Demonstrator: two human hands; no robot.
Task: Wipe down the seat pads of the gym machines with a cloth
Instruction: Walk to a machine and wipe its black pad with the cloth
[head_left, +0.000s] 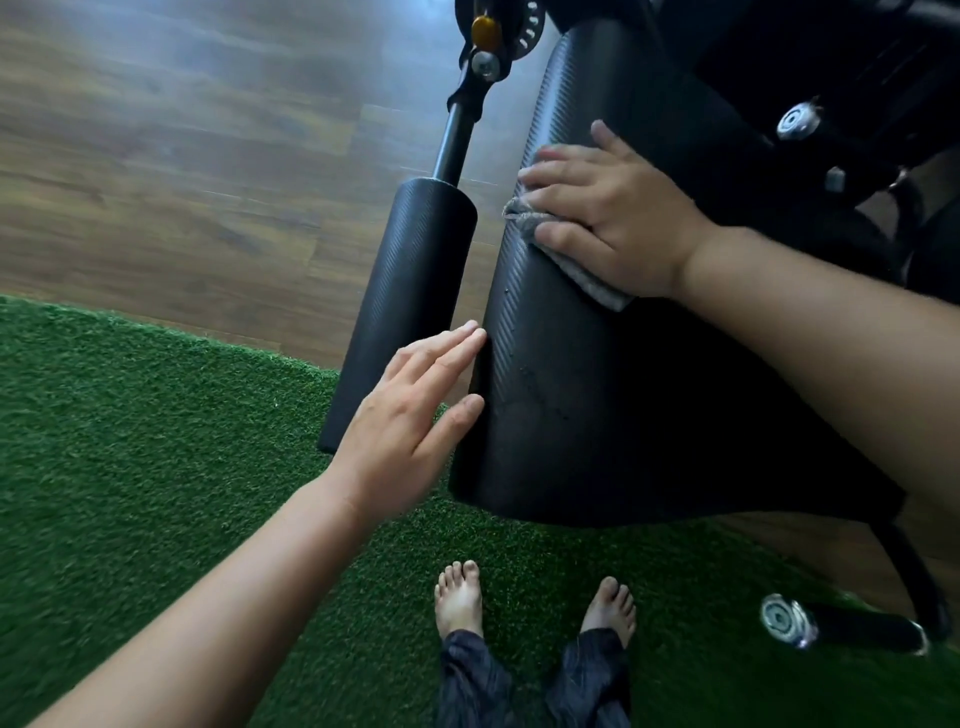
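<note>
Right hand (615, 218) presses cloth (605, 291) onto seat pad (597, 405).

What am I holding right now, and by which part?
Nothing is gripped. The right hand presses flat on the middle of the grey cloth against the seat pad; the left hand only touches the pad's edge.

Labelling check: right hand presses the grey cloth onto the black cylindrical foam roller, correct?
Wrong surface. The head view shows the right hand pressing the grey cloth onto the wide black textured seat pad, not the black cylindrical foam roller.
</note>
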